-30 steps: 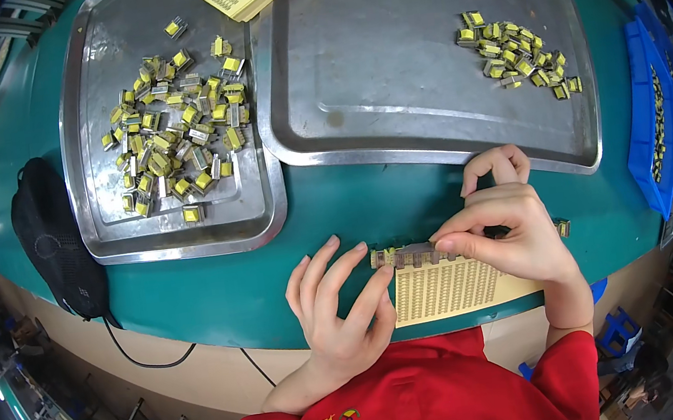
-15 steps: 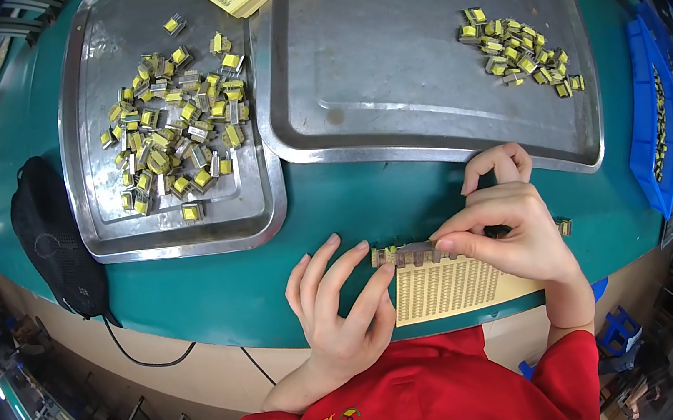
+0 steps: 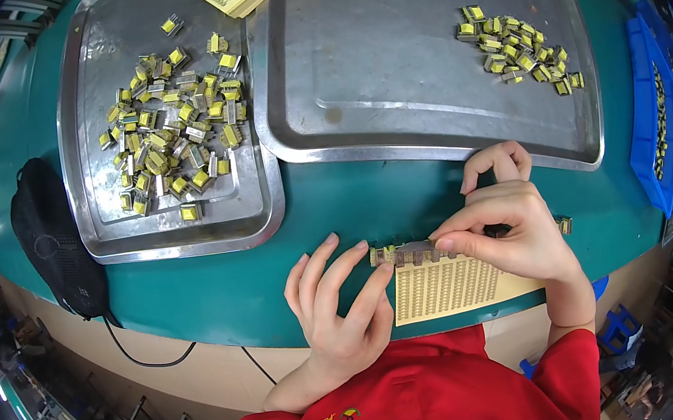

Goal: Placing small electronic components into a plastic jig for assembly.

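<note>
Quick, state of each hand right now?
Left hand: open, fingers spread, one fingertip at the left end of the component row.
Right hand: closed, thumb and forefinger pinching a thin grey piece.

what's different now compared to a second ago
Nothing clearly moved; nothing was taken hold of or let go. The right hand still pinches at the row of small components, and the left hand stays spread at its left end. The yellow sheet, left tray and right tray stayed put, apart from a slight shift in view.
</note>
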Motion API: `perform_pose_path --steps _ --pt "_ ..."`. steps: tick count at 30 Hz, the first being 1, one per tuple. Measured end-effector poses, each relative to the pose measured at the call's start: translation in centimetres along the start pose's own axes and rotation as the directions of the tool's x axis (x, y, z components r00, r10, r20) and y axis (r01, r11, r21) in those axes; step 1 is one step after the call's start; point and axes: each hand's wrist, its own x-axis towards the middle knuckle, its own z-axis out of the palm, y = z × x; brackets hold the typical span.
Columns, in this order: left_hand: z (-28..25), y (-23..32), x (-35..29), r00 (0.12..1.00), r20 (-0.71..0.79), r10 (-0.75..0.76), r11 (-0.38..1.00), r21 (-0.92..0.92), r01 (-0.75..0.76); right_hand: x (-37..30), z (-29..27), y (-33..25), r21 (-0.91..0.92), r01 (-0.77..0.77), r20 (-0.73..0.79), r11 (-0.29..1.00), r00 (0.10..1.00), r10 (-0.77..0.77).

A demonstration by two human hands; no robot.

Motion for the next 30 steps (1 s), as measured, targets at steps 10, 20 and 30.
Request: perform_pose_path --steps 10,20,30 --pt "0.05 -0.01 -0.01 1.000 -0.007 0.001 1.000 -0.004 -0.001 -0.01 -0.05 -0.06 -0.002 0.012 -0.010 1.000 1.000 -0.012" --pt "0.13 0.25 -0.05 0.998 0.046 0.052 0.995 0.077 -0.056 -0.01 0.03 0.02 0.018 0.016 -0.012 1.000 1.000 -0.015" --pt "0.32 0.25 -0.13 0.997 0.036 0.074 0.990 0.118 -0.078 -0.08 0.27 0.05 0.037 0.029 -0.039 0.999 0.999 -0.027"
